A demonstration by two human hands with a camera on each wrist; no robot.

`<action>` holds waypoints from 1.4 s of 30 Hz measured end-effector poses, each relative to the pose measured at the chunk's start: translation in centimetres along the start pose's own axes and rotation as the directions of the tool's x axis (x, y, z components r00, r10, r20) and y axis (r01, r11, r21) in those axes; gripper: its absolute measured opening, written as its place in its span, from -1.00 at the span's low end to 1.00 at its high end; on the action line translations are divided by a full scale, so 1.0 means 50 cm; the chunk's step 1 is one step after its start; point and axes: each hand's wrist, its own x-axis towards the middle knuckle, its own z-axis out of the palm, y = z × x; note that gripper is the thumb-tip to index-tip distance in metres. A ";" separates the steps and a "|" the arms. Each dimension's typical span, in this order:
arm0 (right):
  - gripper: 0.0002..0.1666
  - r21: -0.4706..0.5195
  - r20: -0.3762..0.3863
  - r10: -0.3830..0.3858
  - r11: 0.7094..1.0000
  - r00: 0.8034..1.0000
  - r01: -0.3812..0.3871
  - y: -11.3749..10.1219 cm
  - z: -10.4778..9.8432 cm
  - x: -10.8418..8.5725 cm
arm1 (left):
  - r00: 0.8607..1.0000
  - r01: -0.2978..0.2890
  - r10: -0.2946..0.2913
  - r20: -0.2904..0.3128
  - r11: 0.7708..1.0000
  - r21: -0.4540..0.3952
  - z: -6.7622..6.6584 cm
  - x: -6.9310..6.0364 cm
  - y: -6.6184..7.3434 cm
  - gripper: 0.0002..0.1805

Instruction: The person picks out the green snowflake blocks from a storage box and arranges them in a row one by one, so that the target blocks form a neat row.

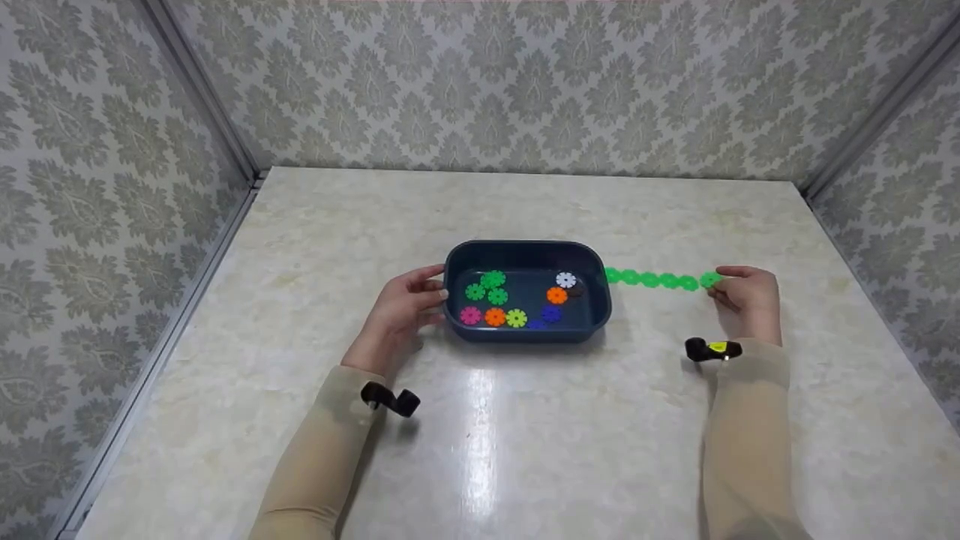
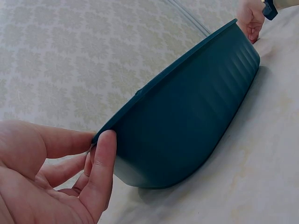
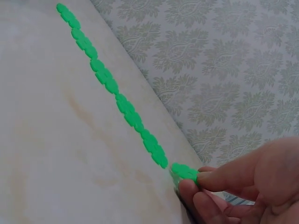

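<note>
Marbled tabletop (image 1: 570, 420), row of round green plastic discs (image 1: 649, 280) lengthwise near-parallel to far edge, pointing from oblong navy tray (image 1: 525, 336) toward right edge, left hand (image 1: 401, 304) clamped on tray, right hand (image 1: 754, 296) pinching single green disc (image 1: 711, 279) just beyond row.

Disc row (image 1: 651, 279) — right of bin (image 1: 525, 335)

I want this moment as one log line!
left hand: holds blue tray | right hand: pinches green disc | green row: between tray and disc
</note>
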 end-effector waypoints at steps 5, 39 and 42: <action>-0.37 -0.017 0.004 -0.006 1.000 1.000 0.006 -0.001 0.001 -0.002 | 1.000 -0.004 0.004 0.004 1.000 -0.004 0.000 -0.001 0.001 -0.41; -0.40 0.026 -0.019 -0.013 1.000 1.000 0.014 -0.029 0.004 -0.018 | 1.000 0.013 -0.013 -0.002 1.000 0.016 0.000 0.001 0.004 -0.41; -0.39 0.039 -0.010 -0.025 0.999 1.000 0.025 -0.037 0.007 -0.020 | 1.000 0.013 -0.013 -0.006 1.000 0.015 0.000 0.001 0.004 -0.41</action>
